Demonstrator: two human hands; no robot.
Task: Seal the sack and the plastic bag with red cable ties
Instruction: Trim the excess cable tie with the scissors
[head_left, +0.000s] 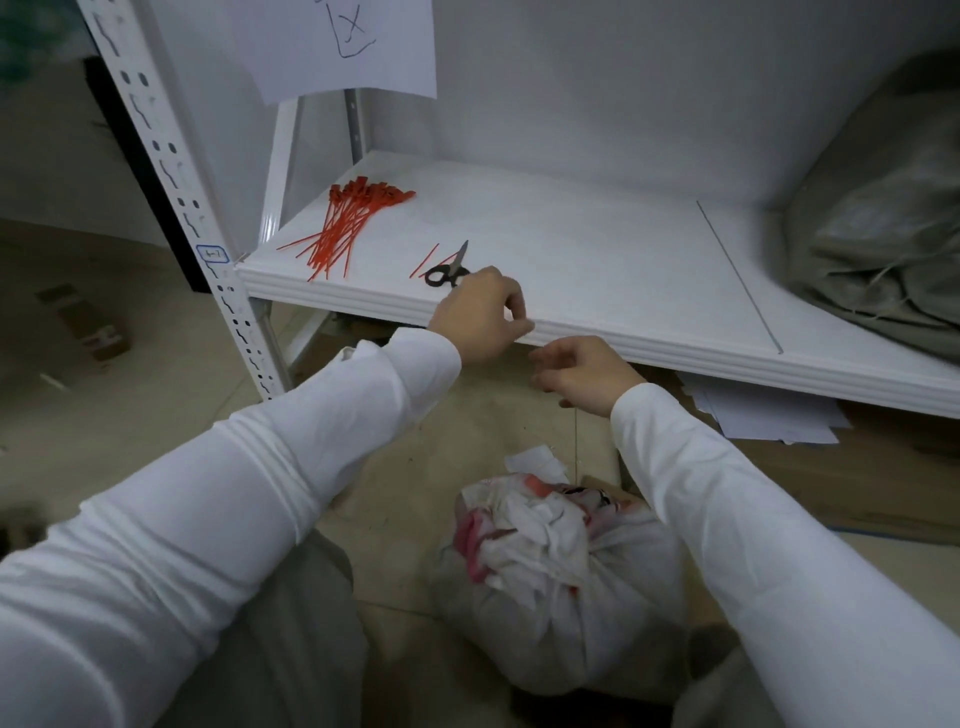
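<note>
While left hand (483, 312) is hovering by scissors (448, 270), fingers curled, hold unclear, right hand (582, 374) is hanging loosely curled, empty. Plastic bag (561, 582) sitting at 6 o'clock; likely soft, slippery, so gather neck. Cable ties (348, 223) lying at 11.

Scissors (453, 266) lie on the white shelf (597, 249) (near its front edge).

My left hand (480, 312) hides part of the black-handled steel scissors (456, 265); whether its curled fingers (511, 300) pinch anything, I cannot tell. The grey woven sack (883, 223) runs off the right edge.
</note>
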